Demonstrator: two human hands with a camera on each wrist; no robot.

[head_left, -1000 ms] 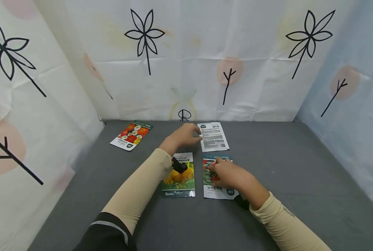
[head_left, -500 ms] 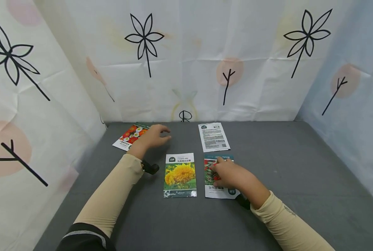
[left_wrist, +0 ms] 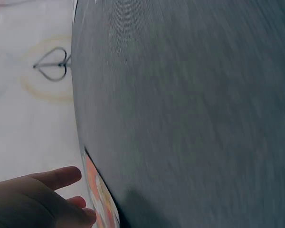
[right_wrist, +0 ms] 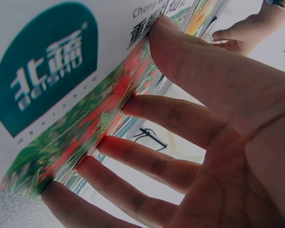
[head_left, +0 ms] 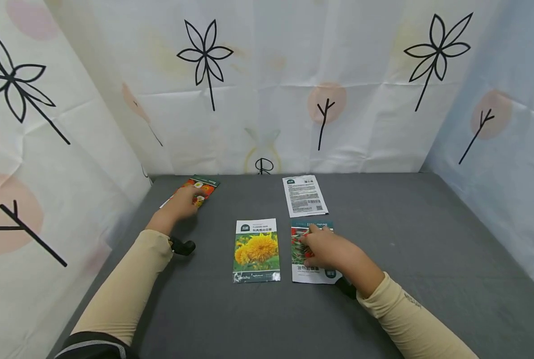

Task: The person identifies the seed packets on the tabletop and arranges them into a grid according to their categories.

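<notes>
My left hand (head_left: 178,205) reaches over a seed packet with red, orange and white flowers (head_left: 208,188) at the back left, covering most of it. In the left wrist view its extended fingers (left_wrist: 57,177) are right at the packet's edge. Spread over a seed packet with red flowers (head_left: 299,252), my right hand (head_left: 331,249) touches the printed front with its fingertips. The right wrist view shows those fingers (right_wrist: 137,192) slightly bent against the packet. Between the hands lies a seed packet with a yellow flower picture (head_left: 256,252), face up.
Behind the red-flower packet, a white text-covered packet (head_left: 305,197) lies back side up, close to it. A grey tabletop (head_left: 397,239) runs to white patterned cloth walls (head_left: 365,139) at the back and sides.
My left hand has swept left from beside the white text-covered packet to the packet at the back left, uncovering the yellow-flower packet. The right hand has stayed on the red-flower packet.
</notes>
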